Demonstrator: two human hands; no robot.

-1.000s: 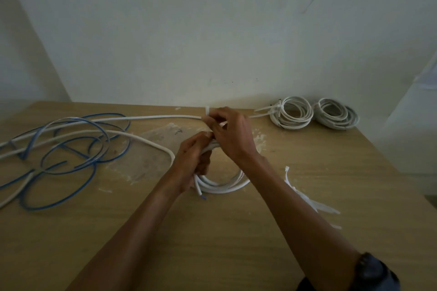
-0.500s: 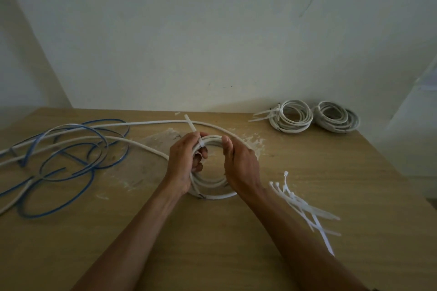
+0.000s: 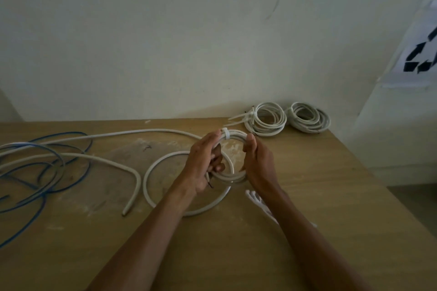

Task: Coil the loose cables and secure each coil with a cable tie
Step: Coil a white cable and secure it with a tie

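Note:
I hold a small white cable coil (image 3: 233,176) between both hands, lifted just above the table. My left hand (image 3: 203,165) grips its left side and my right hand (image 3: 259,163) holds its right side. A white cable tie (image 3: 225,134) wraps the top of the coil. A loose white cable (image 3: 146,184) curves in a wide loop on the table below my left hand. Spare cable ties (image 3: 257,203) lie partly hidden under my right forearm.
Two tied white coils (image 3: 266,119) (image 3: 307,119) sit at the back right near the wall. Tangled blue cable (image 3: 47,168) and long white cable (image 3: 118,134) spread over the left of the wooden table (image 3: 331,208). The table's right edge drops off beside a white cabinet (image 3: 402,125).
The tie's long tail that stuck up earlier is now snug around the coil. Both hands moved apart to the coil's sides and raised it; a loose cable loop now shows underneath.

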